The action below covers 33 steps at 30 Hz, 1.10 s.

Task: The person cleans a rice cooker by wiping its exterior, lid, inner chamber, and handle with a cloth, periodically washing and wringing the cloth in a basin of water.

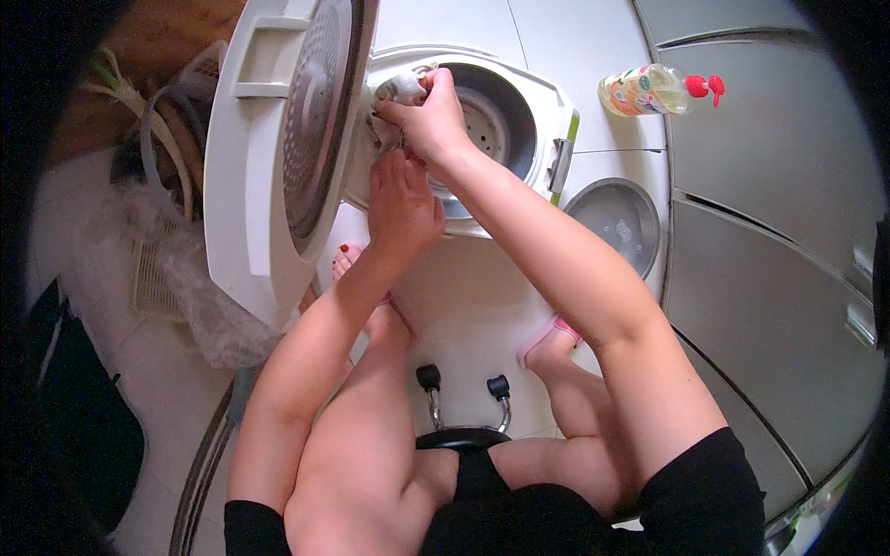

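Observation:
In front of me a white electric rice cooker (556, 104) stands on the floor with its lid (240, 174) swung up to the left. The dark cooking chamber (518, 118) is exposed, with a round heating plate at its bottom. My right hand (438, 121) pinches a whitish cloth (401, 89) at the chamber's left rim, on the hinge side. Just below it, my left hand (403, 201) is bent over the same rim, close to the cloth's lower end. Its fingertips are hidden, so its grip cannot be made out.
A grey metal bowl (612, 222) sits right of the cooker. Beyond it stands a pump bottle (643, 90) of yellowish liquid, beside grey cabinet fronts (758, 132). At left are a plastic bag (215, 299) and a slotted basket (154, 278). Stool casters (429, 377) show between my legs.

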Each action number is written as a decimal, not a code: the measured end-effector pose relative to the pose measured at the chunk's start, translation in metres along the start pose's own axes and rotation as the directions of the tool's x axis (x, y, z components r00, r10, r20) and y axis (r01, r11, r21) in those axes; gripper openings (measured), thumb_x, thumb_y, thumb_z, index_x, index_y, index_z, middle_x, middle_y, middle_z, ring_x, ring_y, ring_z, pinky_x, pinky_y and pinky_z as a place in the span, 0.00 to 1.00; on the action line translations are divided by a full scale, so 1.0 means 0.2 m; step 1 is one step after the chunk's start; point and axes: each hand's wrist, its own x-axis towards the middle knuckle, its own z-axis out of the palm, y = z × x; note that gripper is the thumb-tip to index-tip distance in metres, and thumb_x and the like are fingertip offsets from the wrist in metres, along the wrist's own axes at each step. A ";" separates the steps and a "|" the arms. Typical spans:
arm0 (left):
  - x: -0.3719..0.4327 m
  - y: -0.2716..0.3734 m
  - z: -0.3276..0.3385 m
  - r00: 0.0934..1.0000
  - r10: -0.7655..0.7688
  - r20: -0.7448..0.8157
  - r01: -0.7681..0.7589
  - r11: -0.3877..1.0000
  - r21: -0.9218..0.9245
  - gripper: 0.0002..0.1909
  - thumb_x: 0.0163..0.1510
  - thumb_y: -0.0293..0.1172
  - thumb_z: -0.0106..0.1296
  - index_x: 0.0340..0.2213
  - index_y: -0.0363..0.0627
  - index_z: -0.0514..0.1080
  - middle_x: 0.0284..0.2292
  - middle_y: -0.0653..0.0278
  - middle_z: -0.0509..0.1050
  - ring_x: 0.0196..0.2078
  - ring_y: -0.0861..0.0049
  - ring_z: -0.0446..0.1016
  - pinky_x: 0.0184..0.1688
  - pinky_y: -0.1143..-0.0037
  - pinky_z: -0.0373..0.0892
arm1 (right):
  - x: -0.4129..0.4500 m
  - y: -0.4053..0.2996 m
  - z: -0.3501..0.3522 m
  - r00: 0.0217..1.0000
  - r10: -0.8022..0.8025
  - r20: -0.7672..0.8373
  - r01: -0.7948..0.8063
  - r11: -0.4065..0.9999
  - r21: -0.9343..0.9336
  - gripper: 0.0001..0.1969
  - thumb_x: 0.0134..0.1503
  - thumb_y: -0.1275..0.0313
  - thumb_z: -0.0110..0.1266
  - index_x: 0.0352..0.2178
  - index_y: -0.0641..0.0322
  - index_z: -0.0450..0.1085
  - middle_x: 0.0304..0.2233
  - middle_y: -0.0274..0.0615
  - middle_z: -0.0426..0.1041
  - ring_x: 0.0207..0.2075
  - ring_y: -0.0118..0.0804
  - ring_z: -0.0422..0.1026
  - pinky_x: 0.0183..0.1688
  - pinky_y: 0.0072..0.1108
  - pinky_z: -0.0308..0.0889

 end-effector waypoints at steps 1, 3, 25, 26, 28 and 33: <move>0.01 0.00 -0.01 1.000 0.003 -0.001 -0.003 1.000 0.001 0.26 0.31 0.20 0.49 0.38 0.41 0.58 0.39 0.54 0.62 0.44 0.57 0.61 0.48 0.62 0.57 | 0.01 -0.01 0.01 0.998 0.067 -0.017 -0.066 0.997 0.047 0.26 0.40 0.72 0.64 0.37 0.65 0.57 0.36 0.45 0.68 0.38 0.37 0.67 0.42 0.28 0.63; 0.02 0.01 -0.02 0.999 -0.005 -0.047 0.000 0.992 -0.124 0.25 0.31 0.20 0.49 0.37 0.41 0.58 0.39 0.54 0.62 0.44 0.58 0.62 0.48 0.63 0.57 | 0.04 -0.03 -0.01 0.982 0.186 -0.043 -0.168 0.951 0.261 0.25 0.41 0.72 0.63 0.38 0.66 0.57 0.36 0.44 0.68 0.37 0.38 0.68 0.42 0.28 0.63; 0.03 -0.02 -0.02 0.974 0.105 -0.200 -0.151 0.962 -0.228 0.33 0.30 0.20 0.51 0.42 0.47 0.53 0.51 0.52 0.55 0.56 0.56 0.53 0.60 0.56 0.46 | -0.11 0.02 -0.12 0.857 0.353 0.376 -0.470 0.833 0.290 0.21 0.53 0.80 0.44 0.50 0.62 0.54 0.37 0.44 0.66 0.35 0.32 0.69 0.37 0.22 0.67; 0.04 -0.01 -0.02 0.973 0.106 -0.204 -0.153 0.961 -0.230 0.33 0.30 0.20 0.51 0.42 0.47 0.53 0.51 0.52 0.55 0.56 0.56 0.53 0.60 0.56 0.46 | -0.11 0.09 -0.16 0.830 0.242 0.503 -0.387 0.899 0.206 0.23 0.51 0.80 0.45 0.50 0.61 0.54 0.39 0.45 0.66 0.38 0.34 0.68 0.41 0.23 0.65; 0.05 0.00 -0.01 0.980 0.093 -0.175 -0.131 0.966 -0.221 0.34 0.30 0.20 0.50 0.44 0.47 0.54 0.52 0.54 0.55 0.57 0.57 0.52 0.60 0.57 0.46 | -0.12 0.18 -0.22 0.708 0.105 0.698 -0.262 0.957 0.122 0.23 0.49 0.81 0.45 0.49 0.61 0.60 0.42 0.43 0.68 0.41 0.33 0.68 0.45 0.22 0.62; 0.03 -0.01 -0.05 0.991 0.055 -0.124 -0.080 0.975 -0.208 0.35 0.30 0.21 0.50 0.46 0.47 0.56 0.52 0.56 0.55 0.58 0.57 0.52 0.61 0.59 0.46 | -0.12 0.07 -0.37 0.540 0.394 0.744 -0.016 0.888 -0.459 0.20 0.40 0.81 0.50 0.39 0.61 0.69 0.34 0.40 0.73 0.38 0.31 0.69 0.41 0.23 0.63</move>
